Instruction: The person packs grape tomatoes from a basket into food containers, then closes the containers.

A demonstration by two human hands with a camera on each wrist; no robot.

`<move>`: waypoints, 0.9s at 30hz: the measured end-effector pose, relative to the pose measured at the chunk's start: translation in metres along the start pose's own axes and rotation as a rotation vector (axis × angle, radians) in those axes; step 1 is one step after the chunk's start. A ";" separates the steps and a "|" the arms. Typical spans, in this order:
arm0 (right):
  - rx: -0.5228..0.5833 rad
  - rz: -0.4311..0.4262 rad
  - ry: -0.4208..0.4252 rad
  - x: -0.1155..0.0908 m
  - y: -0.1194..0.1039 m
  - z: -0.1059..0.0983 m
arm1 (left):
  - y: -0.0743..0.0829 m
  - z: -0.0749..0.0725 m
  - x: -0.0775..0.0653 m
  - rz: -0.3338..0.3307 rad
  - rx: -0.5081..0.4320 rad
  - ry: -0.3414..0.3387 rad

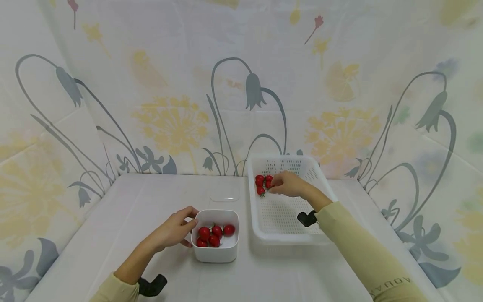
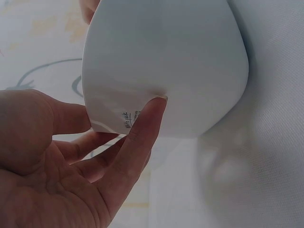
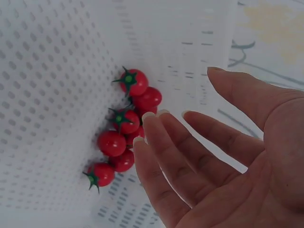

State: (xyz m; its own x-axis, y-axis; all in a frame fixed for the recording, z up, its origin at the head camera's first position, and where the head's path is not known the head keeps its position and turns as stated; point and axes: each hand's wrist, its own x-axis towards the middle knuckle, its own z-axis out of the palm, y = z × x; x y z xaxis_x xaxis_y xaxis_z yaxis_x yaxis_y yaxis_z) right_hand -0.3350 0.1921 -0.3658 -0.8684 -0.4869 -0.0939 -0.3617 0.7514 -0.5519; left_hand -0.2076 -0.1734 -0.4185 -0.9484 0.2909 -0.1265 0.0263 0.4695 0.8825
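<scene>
A small white square box [image 1: 215, 255] stands on the table with several red cherry tomatoes [image 1: 214, 240] inside. My left hand [image 1: 174, 228] holds its left side, thumb at the rim and a fingertip pressing the outer wall, as the left wrist view shows the wall [image 2: 166, 47] close up. At the right, a white perforated basket [image 1: 290, 240] holds more cherry tomatoes [image 3: 112, 143], clustered by its wall, with green calyxes on some. My right hand [image 1: 288, 184] reaches into the basket over this cluster. In the right wrist view its fingers are loosely bent beside the tomatoes, holding nothing.
A clear, shallow lid-like piece [image 1: 224, 198] lies behind the white box, left of the basket. The table has a white cover [image 1: 151, 191]. A flower-printed cloth [image 1: 181, 84] hangs behind and along both sides. Each wrist carries a black mount [image 1: 152, 286].
</scene>
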 end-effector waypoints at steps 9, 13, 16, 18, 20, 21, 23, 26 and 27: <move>0.096 0.126 -0.008 0.019 0.020 0.009 | -0.001 0.000 0.002 0.006 0.001 -0.003; 0.154 0.167 -0.029 0.026 0.027 0.016 | -0.002 0.001 0.001 -0.002 0.006 0.003; 0.175 0.176 -0.051 0.030 0.030 0.020 | -0.001 0.002 0.000 -0.009 0.006 0.006; 0.182 0.185 -0.061 0.032 0.032 0.022 | -0.001 0.002 0.000 -0.009 0.006 0.006; 0.192 0.193 -0.068 0.034 0.032 0.024 | -0.001 0.002 0.001 -0.007 0.006 0.007; 0.199 0.201 -0.070 0.035 0.032 0.025 | -0.001 0.002 0.001 -0.008 0.005 0.007; 0.214 0.210 -0.077 0.037 0.032 0.027 | -0.001 0.002 0.001 -0.006 0.004 0.005; 0.239 0.234 -0.082 0.039 0.031 0.030 | -0.001 0.001 0.000 -0.010 0.005 0.005; 0.241 0.237 -0.085 0.040 0.031 0.031 | -0.001 0.001 0.000 -0.013 0.006 0.005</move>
State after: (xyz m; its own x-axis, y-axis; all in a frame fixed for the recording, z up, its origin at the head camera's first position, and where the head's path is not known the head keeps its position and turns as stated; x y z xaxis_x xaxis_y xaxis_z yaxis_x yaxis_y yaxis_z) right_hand -0.3705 0.1818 -0.4128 -0.8838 -0.3540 -0.3059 -0.0538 0.7265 -0.6851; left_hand -0.2073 -0.1730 -0.4198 -0.9503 0.2805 -0.1352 0.0161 0.4778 0.8783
